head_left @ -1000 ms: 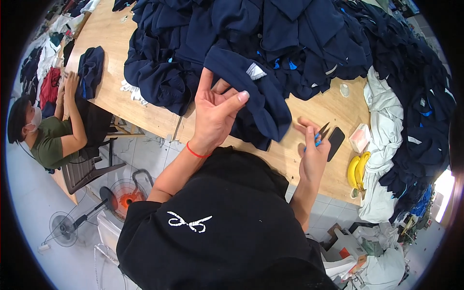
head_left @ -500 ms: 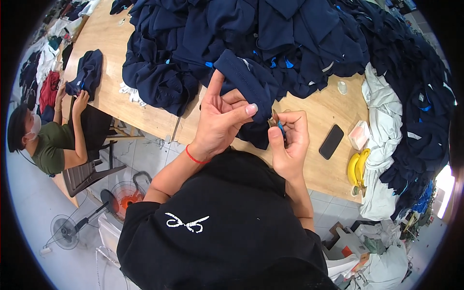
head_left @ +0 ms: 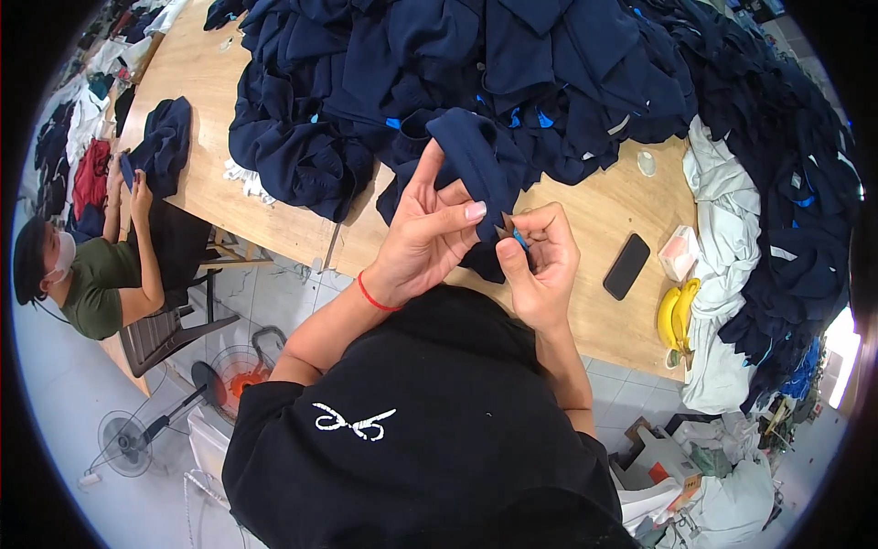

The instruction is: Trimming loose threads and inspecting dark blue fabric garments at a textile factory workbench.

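Observation:
Between the thumb and fingers of my left hand is the edge of a navy blue garment, its hemmed band stretched over my raised index finger. My right hand is closed round small thread snips with dark pointed blades and a bit of blue showing. The blade tips are right beside the garment's lower edge, close to my left thumb. Whether they touch the cloth I cannot tell. The lower part of the garment hangs down over the table's near edge.
A large heap of navy garments covers the back of the wooden table. To the right lie a black phone, a small pink-and-white box, bananas and white cloth. A seated co-worker handles another navy garment at left.
The garment's band has shifted slightly right and down over my left fingers. My right hand with the snips has moved a little left and up. The co-worker's hands have moved too.

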`<action>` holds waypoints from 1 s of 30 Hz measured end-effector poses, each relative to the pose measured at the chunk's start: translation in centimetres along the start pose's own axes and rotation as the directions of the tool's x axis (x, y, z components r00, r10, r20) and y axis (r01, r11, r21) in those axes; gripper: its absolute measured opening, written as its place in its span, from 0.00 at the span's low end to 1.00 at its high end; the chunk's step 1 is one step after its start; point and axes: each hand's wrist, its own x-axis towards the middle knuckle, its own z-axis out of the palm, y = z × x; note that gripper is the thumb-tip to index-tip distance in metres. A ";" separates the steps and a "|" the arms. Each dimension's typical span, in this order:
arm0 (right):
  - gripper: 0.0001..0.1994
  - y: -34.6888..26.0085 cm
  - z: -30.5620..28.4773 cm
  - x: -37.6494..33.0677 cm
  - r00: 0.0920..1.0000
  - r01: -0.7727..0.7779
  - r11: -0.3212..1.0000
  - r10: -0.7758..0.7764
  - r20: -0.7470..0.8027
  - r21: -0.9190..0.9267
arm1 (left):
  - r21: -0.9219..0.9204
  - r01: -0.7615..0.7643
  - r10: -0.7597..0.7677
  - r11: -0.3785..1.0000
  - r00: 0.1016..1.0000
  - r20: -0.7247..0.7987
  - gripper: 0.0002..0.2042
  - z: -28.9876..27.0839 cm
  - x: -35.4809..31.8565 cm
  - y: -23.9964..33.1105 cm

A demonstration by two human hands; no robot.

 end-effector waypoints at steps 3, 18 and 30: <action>0.12 -0.1 0.0 0.1 1.000 0.004 1.000 -0.004 0.010 0.000 | -0.043 0.017 -0.017 0.999 1.000 0.016 0.42 -0.2 -0.1 -0.2; 0.09 0.1 -2.2 0.5 0.996 -0.068 0.959 0.082 -0.041 0.276 | -0.050 0.054 -0.056 0.997 0.997 -0.051 0.41 -0.9 -0.6 1.5; 0.08 4.3 -9.4 -2.4 0.808 -0.477 0.875 0.400 -0.434 -0.081 | 0.977 -0.150 0.262 -0.155 0.947 0.187 0.08 -7.0 -0.3 5.4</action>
